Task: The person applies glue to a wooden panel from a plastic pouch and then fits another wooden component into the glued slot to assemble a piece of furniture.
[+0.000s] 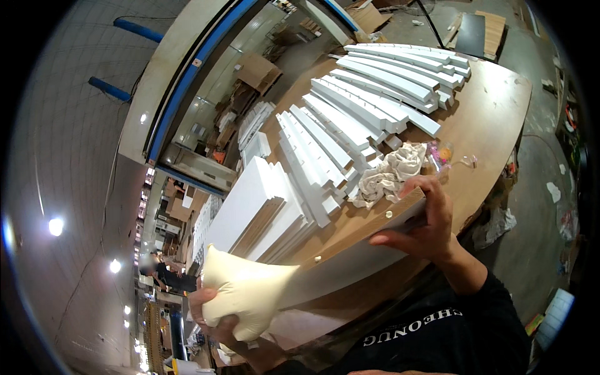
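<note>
Left hand squeezes a cream glue bag, nozzle end against the white panel – panel tilted on edge over the workbench. Right hand clamps the panel's far end, beside a crumpled rag.

You are holding a white panel on edge over a wooden worktable, a cream cloth bag squeezed in your other hand.

Your right hand is gripping the far end of the white panel, its brown raw edge turned up with small pale dowels showing. Your left hand is clutching the cream bag against the near end. Beyond, rows of white strips are lying on the worktable, with a crumpled rag just past the panel.
</note>
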Motion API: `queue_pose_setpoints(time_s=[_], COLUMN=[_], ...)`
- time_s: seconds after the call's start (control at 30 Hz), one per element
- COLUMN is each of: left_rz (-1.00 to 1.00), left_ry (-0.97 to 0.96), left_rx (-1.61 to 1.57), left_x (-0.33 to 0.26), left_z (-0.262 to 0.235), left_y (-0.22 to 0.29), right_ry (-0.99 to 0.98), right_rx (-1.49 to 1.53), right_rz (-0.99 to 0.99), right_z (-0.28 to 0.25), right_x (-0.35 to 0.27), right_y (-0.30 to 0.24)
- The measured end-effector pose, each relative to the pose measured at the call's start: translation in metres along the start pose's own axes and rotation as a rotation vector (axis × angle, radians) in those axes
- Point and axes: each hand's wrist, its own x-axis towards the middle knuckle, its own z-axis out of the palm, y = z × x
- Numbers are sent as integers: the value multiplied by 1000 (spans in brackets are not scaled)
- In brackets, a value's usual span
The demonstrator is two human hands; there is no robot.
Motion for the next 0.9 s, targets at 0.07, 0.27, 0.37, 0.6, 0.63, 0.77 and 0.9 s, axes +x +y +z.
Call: queue_pose_setpoints(time_s=[0.07, 0.27, 0.37, 0.6, 0.63, 0.77, 0.9], left_rz=[-154, -237, -237, -242, -250, -244, -237], left_ry=[75, 353, 250, 205, 195, 166, 153], left_rx=[-144, -156, -138, -87, -75, -82, -62], left_x=[-4, -8, -19, -20, -22, -24, -26], left_z=[-7, -21, -50, -59, -64, -65, -69], left_y=[12, 23, 12, 18, 15, 13, 12], right_ry=[1, -22, -14, 52, 46, 8, 5], right_rx=[-48, 13, -22, -16, -3, 4, 50], right_rz=[13, 96, 107, 62, 94, 142, 161], right_z=[0, 4, 5, 8, 8, 5, 4], right_x=[-3, -12, -16, -22, -23, -22, -22], right_y=[1, 6, 7, 12, 11, 8, 9])
